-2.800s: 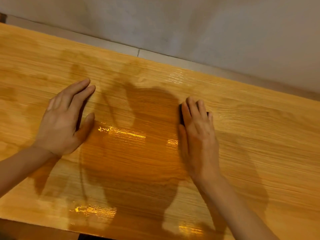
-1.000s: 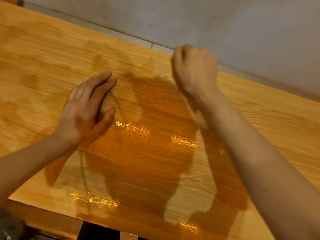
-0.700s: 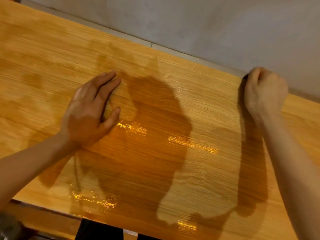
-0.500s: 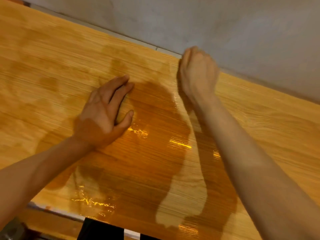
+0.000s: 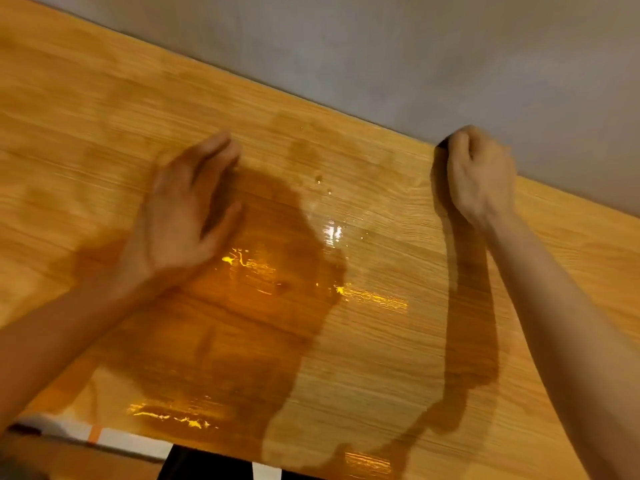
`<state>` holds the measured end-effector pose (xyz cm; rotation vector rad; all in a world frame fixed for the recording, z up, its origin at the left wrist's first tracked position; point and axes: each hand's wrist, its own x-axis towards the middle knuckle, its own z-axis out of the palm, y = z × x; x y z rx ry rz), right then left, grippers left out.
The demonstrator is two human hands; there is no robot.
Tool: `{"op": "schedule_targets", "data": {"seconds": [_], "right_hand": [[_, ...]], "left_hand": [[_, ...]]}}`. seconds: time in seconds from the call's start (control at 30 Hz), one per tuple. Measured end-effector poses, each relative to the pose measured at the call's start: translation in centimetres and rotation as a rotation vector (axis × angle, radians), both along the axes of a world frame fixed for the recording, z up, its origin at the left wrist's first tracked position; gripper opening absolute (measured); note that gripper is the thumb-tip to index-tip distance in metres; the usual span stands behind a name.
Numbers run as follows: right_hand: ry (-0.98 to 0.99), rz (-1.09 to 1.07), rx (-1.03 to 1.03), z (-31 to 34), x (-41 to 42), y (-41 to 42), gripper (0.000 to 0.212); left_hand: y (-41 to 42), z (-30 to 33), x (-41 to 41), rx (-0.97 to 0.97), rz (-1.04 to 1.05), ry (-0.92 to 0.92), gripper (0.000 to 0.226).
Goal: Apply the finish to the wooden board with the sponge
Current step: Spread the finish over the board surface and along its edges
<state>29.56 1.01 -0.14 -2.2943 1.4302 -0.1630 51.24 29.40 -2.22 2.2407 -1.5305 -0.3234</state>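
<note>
A wide wooden board [image 5: 363,341] with light grain fills the view; its middle shines wet with finish. My left hand [image 5: 180,216] lies flat on the board left of centre, fingers straight and pointing away from me. My right hand [image 5: 479,174] is curled into a fist at the board's far edge on the right. It grips a dark sponge [image 5: 442,144], of which only a small corner shows at the fingertips. The rest of the sponge is hidden inside the fist.
A grey wall [image 5: 415,57] rises right behind the board's far edge. Below the near edge I see a white strip with an orange mark [image 5: 114,436] and a dark gap [image 5: 204,462]. Shadows of my head and arms fall across the wet wood.
My right hand has swept with the sponge along the far edge from the centre to the right. My left hand stays flat on the board. The camera has shifted slightly.
</note>
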Motion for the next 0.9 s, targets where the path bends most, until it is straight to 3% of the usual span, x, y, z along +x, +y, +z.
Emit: {"op": "schedule_targets", "data": {"seconds": [0.2,0.37,0.5,0.7,0.8,0.9], "right_hand": [[0.103,0.149,0.014,0.4,12.6,5.5,0.039],[0.036,0.265,-0.03,-0.3,21.9,10.4,0.032],[0.099,0.308,0.023,0.0,19.3,8.5,0.036],[0.187,-0.034,-0.029,1.0,6.1,3.9,0.038],[0.192,-0.13,-0.017,0.9,7.6,4.4,0.04],[0.17,-0.044,-0.017,0.2,14.0,6.7,0.039]], "left_hand": [[3.2,-1.0,2.8,0.012,0.064,-0.065,0.065],[2.9,-0.3,2.4,0.026,0.081,-0.065,0.065],[2.9,-0.4,2.4,0.033,0.075,-0.062,0.064],[3.1,-0.7,2.2,0.02,0.079,-0.057,0.063],[3.1,-0.7,2.3,0.04,0.091,-0.064,0.063],[3.0,-0.6,2.4,0.056,0.103,-0.063,0.063]]}}
